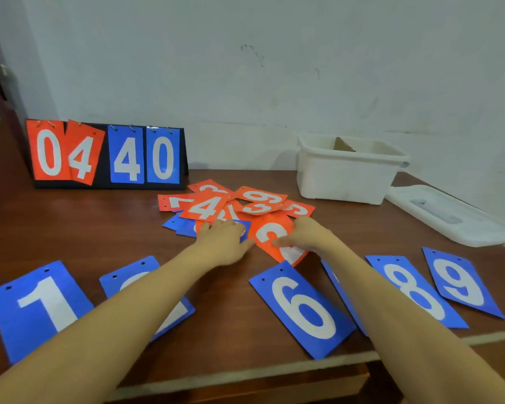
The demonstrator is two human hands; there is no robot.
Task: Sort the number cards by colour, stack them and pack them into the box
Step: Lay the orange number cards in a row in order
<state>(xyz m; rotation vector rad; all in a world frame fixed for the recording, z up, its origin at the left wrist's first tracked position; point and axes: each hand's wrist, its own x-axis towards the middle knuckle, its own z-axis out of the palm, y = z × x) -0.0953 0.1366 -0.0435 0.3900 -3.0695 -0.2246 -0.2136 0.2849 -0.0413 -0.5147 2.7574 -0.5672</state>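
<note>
The left hand [226, 239] lies flat, fingers straight, on the near edge of the mixed card pile [231, 209]. The right hand [302, 234] rests just right of it, thumb and fingers touching a large red card [270, 233] (whether it pinches the card I cannot tell). Nearer, a row of blue cards lies face up: blue 1 [38, 309], blue 6 [302, 312], blue 8 [414, 290], blue 9 [459, 282]. Far right stands the open white box [347, 173], its lid [449, 214] beside it. Far left stands a scoreboard [105, 154].
</note>
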